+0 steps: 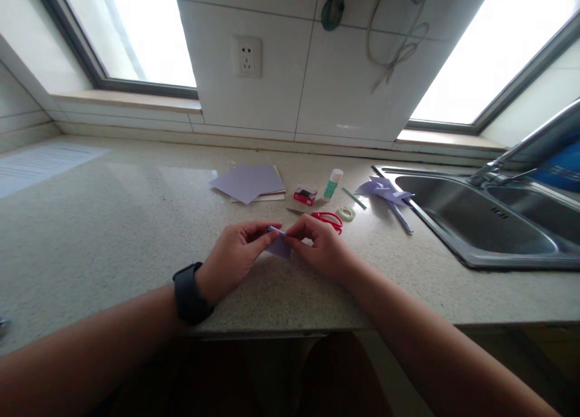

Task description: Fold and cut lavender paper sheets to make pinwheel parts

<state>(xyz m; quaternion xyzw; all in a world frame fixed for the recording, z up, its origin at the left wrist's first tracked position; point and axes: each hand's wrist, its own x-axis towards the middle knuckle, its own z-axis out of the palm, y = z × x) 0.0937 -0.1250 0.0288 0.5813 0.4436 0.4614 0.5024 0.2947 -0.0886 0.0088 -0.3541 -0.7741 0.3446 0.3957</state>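
Note:
A small piece of purple paper (pixel 280 247) is held between both hands above the front part of the speckled counter. My left hand (pixel 235 251), with a dark watch on its wrist, pinches the paper's left side and top edge between thumb and fingers. On the other side, my right hand (pixel 319 245) pinches the upper right edge. The paper's top edge looks folded or rolled. Just beyond my right hand lie red-handled scissors (pixel 332 219), their blades pointing left.
Behind the hands are stacked purple sheets (pixel 249 182), a small red box (pixel 305 195), a glue stick (pixel 333 185), a tape roll (pixel 346 213), a green strip (pixel 354 198) and a purple pinwheel (pixel 385 190). A steel sink (pixel 471 223) is at right, printed paper (pixel 49 163) at far left.

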